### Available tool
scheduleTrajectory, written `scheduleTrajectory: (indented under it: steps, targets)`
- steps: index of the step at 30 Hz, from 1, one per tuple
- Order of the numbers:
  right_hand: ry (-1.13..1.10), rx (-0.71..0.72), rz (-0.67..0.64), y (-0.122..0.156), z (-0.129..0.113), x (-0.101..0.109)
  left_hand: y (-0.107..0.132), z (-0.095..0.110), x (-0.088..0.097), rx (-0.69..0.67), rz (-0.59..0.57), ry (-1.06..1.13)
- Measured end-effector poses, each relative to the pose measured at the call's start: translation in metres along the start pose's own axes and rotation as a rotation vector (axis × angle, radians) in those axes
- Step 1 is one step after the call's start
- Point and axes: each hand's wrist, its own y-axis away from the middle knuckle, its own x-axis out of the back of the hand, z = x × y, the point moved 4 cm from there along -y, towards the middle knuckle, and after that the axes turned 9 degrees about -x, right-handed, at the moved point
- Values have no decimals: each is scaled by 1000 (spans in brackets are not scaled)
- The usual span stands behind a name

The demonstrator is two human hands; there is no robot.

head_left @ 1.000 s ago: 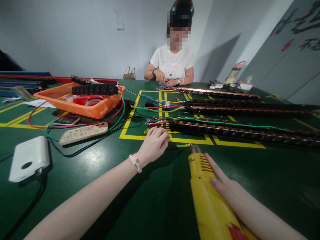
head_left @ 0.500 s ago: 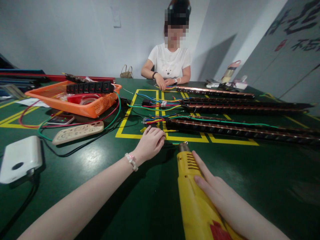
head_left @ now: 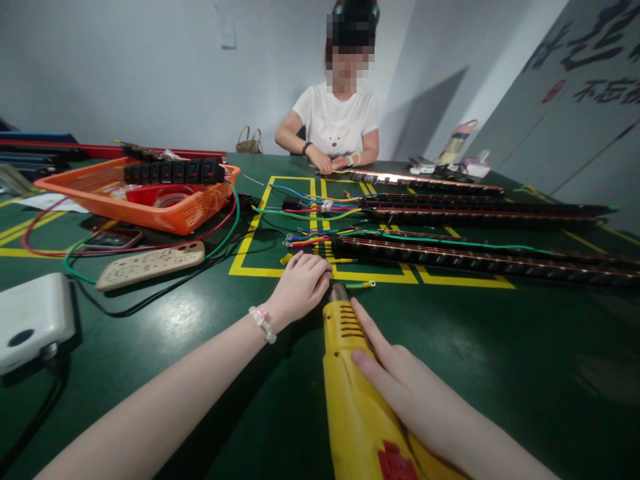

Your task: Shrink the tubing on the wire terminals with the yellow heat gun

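Observation:
My left hand (head_left: pixel 303 283) is closed, fingers curled and pressed together, on a green-and-yellow wire (head_left: pixel 357 286). The wire sticks out to the right of the fingers and ends in a ring terminal (head_left: pixel 373 284); its other end is hidden. A yellow heat gun (head_left: pixel 357 380) is gripped in my right hand (head_left: pixel 400 377), which wraps its body from the right side. The metal nozzle (head_left: pixel 339 292) points away from me, close to the left fingertips and over the near side of the wire. Yellow pieces (head_left: pixel 287 259) show just beyond the left hand.
Long black strips (head_left: pixel 480 260) with coloured wires (head_left: pixel 310 239) lie beyond my hands. At left are an orange basket (head_left: pixel 175 219), a beige phone case (head_left: pixel 150 265), a phone (head_left: pixel 114 238) and a white adapter (head_left: pixel 37 320). A co-worker (head_left: pixel 340 123) handles another strip (head_left: pixel 425 182) opposite.
The heat gun in my right hand has moved left along the wire, from the ring terminal toward my left fingertips. My left hand has stayed in place. The view has shifted slightly.

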Motion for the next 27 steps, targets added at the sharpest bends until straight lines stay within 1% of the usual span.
scheduleTrajectory:
  steps: [15,20,23,27]
  targets:
    - [-69,20,-69,1,2,-1,0,0,3,4,-14,-5]
    - [-69,-5,-68,3,13,6,0,-2,3,2,-8,16]
    - [-98,-44,-39,6,27,13,0,-4,2,2,7,49]
    - [-144,-66,68,8,42,23,1,-11,3,37,29,73]
